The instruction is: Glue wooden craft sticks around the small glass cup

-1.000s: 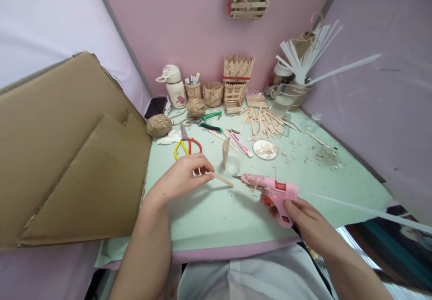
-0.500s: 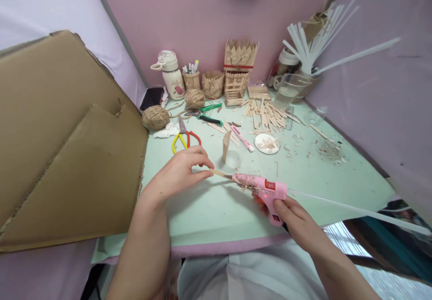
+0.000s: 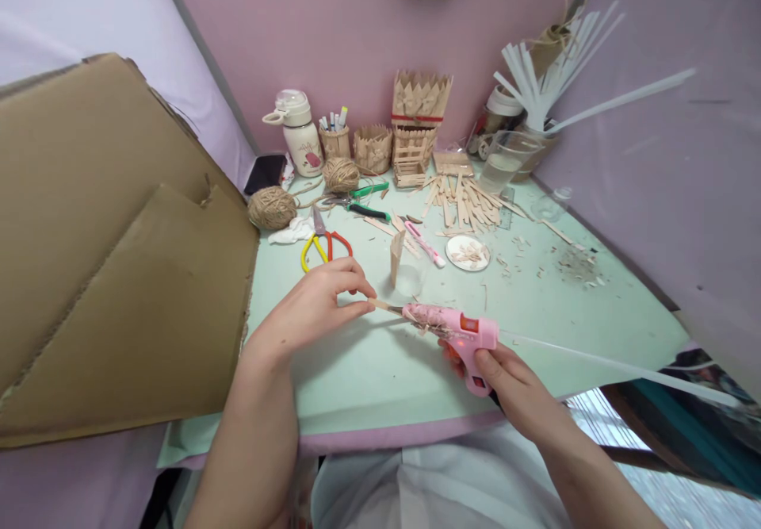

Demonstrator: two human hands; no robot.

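Between thumb and fingers, my left hand [image 3: 336, 295] pinches a short wooden craft stick [image 3: 380, 304] above the table. My right hand [image 3: 502, 374] is wrapped round the handle of a pink hot glue gun [image 3: 457, 327], whose barrel is crusted with glue and wood bits. The gun's nozzle points left and meets the stick's right end. A long clear glue stick [image 3: 571, 354] trails out of the gun's back. Just beyond the nozzle stands a small clear cup [image 3: 408, 280] with pointed wooden pieces [image 3: 396, 259] upright at its left side.
Scissors [image 3: 324, 243], green-handled pliers [image 3: 369, 210] and a pink craft knife [image 3: 424, 243] lie behind my hands. Farther back are twine balls [image 3: 272, 208], a heap of craft sticks [image 3: 467, 201] and a white dish of chips [image 3: 468, 264]. A large cardboard box [image 3: 131, 275] stands left.
The glue gun in my right hand has moved slightly left, its nozzle sliding a little along the stick. My left hand has hardly moved. The whole view has shifted slightly.
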